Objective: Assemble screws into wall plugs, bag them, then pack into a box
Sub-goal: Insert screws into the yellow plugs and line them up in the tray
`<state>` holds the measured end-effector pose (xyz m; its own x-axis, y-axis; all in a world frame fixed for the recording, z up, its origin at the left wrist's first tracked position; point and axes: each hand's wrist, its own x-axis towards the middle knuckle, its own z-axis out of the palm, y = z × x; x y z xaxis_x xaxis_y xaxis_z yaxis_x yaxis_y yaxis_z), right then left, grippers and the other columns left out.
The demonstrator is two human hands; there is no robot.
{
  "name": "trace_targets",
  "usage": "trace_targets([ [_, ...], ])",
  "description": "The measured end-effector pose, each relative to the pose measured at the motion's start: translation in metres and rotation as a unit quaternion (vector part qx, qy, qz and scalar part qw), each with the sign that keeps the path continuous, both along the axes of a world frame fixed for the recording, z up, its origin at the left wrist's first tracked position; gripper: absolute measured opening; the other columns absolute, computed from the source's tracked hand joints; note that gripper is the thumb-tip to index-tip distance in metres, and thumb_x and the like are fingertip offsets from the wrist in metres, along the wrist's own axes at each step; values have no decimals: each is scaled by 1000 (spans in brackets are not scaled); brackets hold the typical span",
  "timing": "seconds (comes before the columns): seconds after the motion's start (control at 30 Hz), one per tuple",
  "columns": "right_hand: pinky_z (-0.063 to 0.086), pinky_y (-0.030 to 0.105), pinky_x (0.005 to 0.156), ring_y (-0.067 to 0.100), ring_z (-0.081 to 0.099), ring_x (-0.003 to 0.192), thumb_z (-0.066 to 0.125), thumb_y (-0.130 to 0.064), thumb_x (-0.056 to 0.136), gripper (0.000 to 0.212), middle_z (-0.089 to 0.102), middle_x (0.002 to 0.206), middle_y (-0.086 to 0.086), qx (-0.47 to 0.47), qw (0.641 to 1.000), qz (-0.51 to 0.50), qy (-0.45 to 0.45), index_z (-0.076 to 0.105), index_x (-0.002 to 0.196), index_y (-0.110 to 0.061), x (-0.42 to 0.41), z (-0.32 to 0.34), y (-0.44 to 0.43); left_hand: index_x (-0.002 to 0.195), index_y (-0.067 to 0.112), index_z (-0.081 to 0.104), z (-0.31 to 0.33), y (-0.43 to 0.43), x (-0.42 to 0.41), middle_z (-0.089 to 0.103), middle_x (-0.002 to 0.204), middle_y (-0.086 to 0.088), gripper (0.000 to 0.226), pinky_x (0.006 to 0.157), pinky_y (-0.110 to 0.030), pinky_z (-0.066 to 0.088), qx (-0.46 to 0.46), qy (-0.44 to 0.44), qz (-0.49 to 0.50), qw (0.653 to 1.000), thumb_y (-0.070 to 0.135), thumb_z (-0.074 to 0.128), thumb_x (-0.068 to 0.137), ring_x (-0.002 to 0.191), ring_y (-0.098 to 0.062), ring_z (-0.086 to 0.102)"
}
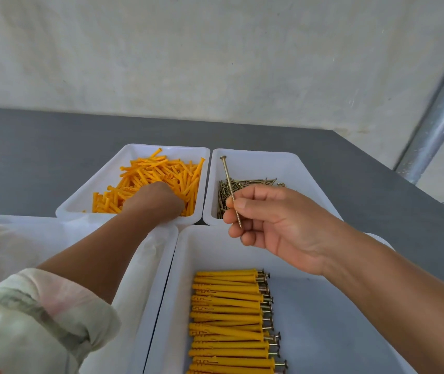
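On the grey table [26, 157], four white trays sit close together in a two-by-two block. The biggest in view, the near right tray [185, 255], holds a neat stack of assembled plugs [229, 314]. These are yellow, lie side by side, and have their screw heads pointing right. Beside it, the near left tray [145, 279] is mostly covered by the person's left forearm and a rolled-up pale sleeve [40, 319]. What lies inside it cannot be made out.

Behind these, the far left tray [134, 149] is filled with a loose heap of orange wall plugs [161, 171]. The far right tray [283, 157] holds a smaller pile of brass-coloured screws [245, 183] gathered toward its near left corner.

The left hand [156, 201] is down in the wall plugs with its back to the camera. Its fingers are bent under and buried in the heap. Whether they have closed on a plug cannot be told.

The right hand [277, 220] hangs above the gap between the screw tray and the near right tray, palm turned leftward. Its thumb and forefinger pinch a single screw [230, 184] low on the shank. The other fingers are loosely curled beneath and touch nothing else. The screw stands nearly upright, head up and leaning slightly left, with its threaded tip poking out below the fingers.
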<state>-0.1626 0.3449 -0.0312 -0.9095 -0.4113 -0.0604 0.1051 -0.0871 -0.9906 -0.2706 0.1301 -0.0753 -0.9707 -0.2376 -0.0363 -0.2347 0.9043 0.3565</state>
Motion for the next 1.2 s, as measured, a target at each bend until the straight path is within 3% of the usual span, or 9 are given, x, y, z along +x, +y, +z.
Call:
trace_targets([
  [0.23,53,23,57,18,68,70,53,-4,96,13,72,86,9,-27,1000,6,3,66,99,-6,6,-1,3,84,8,67,15,-1,21,63,86,-9,19,56,-28,37,71,93,29,993,11,48,85,72,-23,53],
  [0.4,53,24,56,19,68,69,53,-2,96,14,72,85,9,-31,1000,5,3,66,99,-7,6,-4,6,96,12,72,26,-8,40,69,96,-10,34,78,-36,50,129,208,37,969,4,40,86,93,-32,60],
  [0.53,53,24,56,19,68,69,53,-1,96,14,72,85,10,-21,1000,0,8,65,101,-6,6,-5,6,98,15,69,42,-12,47,67,94,-11,37,66,-32,48,140,280,46,949,5,36,89,78,-28,60],
  [0.67,53,24,55,19,68,68,53,0,96,14,72,84,10,-13,1000,-10,9,64,102,-5,6,-5,7,94,21,67,49,-18,51,65,106,-14,36,81,-41,55,199,323,58,923,8,34,87,91,-29,64],
  [0.8,53,24,55,20,68,69,53,0,96,13,72,85,10,-4,1000,-18,9,63,104,-4,7,-5,7,78,20,61,51,-13,55,67,78,-10,34,79,-41,60,403,293,79,863,1,37,92,73,-20,70],
  [0.87,53,24,55,20,69,69,54,1,95,13,72,85,9,-7,1000,-28,7,62,104,-4,6,-4,8,79,12,60,52,-6,58,65,67,-11,33,66,-31,61,533,232,98,808,-4,38,96,56,-13,68],
  [0.93,53,24,55,20,69,69,54,1,95,12,73,86,9,-7,999,-46,8,61,103,-4,6,-2,8,82,6,59,52,3,64,64,62,-12,31,55,-26,60,622,166,101,758,-6,36,98,53,-14,67],
  [1.07,55,26,55,22,72,70,56,0,95,7,74,94,11,9,993,-117,11,59,99,-4,3,-2,8,85,2,59,49,15,72,61,77,-15,29,51,-24,58,658,99,75,743,-6,34,99,67,-18,64],
  [1.2,56,27,57,24,73,74,59,-2,94,3,73,98,12,10,986,-166,8,57,96,-5,1,-5,7,89,1,61,43,23,76,66,80,-16,27,55,-26,58,639,68,41,765,-5,37,99,65,-17,69],
])
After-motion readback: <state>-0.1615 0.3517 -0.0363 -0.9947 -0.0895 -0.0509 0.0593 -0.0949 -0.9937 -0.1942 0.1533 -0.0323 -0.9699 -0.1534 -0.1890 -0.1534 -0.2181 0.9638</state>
